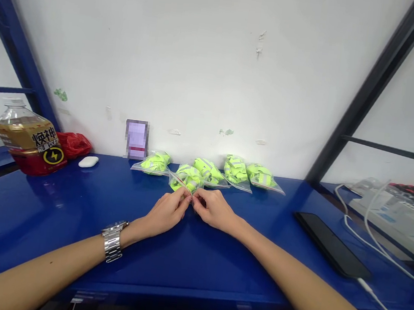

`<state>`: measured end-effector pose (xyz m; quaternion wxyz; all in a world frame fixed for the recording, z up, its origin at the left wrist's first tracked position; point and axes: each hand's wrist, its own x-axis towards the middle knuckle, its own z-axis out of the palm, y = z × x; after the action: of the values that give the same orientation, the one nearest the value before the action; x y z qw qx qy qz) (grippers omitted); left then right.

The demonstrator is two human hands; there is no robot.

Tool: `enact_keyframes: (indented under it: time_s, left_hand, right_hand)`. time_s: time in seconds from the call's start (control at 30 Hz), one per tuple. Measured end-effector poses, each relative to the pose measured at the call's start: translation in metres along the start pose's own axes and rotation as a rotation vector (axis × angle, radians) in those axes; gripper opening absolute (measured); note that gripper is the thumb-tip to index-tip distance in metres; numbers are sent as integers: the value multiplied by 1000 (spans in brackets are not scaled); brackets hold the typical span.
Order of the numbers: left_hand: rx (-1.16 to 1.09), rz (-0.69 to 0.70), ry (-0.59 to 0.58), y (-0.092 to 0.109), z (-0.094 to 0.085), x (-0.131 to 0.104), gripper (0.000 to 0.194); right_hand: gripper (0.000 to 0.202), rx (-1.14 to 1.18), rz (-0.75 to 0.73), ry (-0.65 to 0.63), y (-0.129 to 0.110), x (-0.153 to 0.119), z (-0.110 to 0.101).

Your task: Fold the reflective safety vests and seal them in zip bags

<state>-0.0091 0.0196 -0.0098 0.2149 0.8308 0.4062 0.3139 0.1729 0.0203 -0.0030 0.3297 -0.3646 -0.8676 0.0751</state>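
Both of my hands meet at the middle of the blue table, pinching the near edge of a clear zip bag [186, 175] that has folded neon-yellow fabric with silver-grey strips inside. My left hand [170, 208], with a metal watch [112, 240] on its wrist, has thumb and fingers closed on the bag's edge. Against it, my right hand [212, 208] grips the same edge with fingertips pressed together. Close behind lies another such bag [208, 171]. More filled bags rest at the left [156, 162] and at the right [235, 170], near the wall.
A big drink bottle [30, 138] and a red plastic bag [74, 145] stand at left, beside a white earphone case [88, 161]. A phone [137, 139] leans on the wall. Another phone [332, 245] with a cable lies right, near power strips [403, 214].
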Motion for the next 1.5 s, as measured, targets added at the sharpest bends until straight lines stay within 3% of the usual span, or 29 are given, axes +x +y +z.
enact_keyframes:
  time_s: [0.17,0.33,0.5,0.63,0.83,1.1,1.2,1.27,1.37,1.5]
  left_hand:
    - [-87,-65,63,-3,2,2,19]
    - [-73,-117,219,1,2,4,20]
    - [43,-204,337,3,0,3,28]
    - [143,-187,291,3,-1,1,33]
    - [291,-176,274,0,-3,0,45]
    - [597,174,74,-7,-1,-2,46]
    - [681,213,83,-9,-4,-3,46]
    - [682,221,122,-9,-7,-2,47]
    - [572,242,150,-6,-14,-3,48]
    - [374,280,-22,-4,-21,-6,48]
  right_hand:
    - [15,-3,-52,29,2,0,5]
    - [14,-234,-79,49,-4,5,11]
    - [15,-445,130,218,-1,11,-2]
    - [16,-532,247,244,-3,10,-8]
    - [16,-666,209,89,-20,4,-6]
    - [23,-802,100,40,-37,2,-8]
    - [21,-785,94,10,-32,6,-16]
    - [20,-736,209,43,-24,9,-26]
    - [21,-580,392,193,-10,10,-38]
    - [23,-119,235,271,1,6,-35]
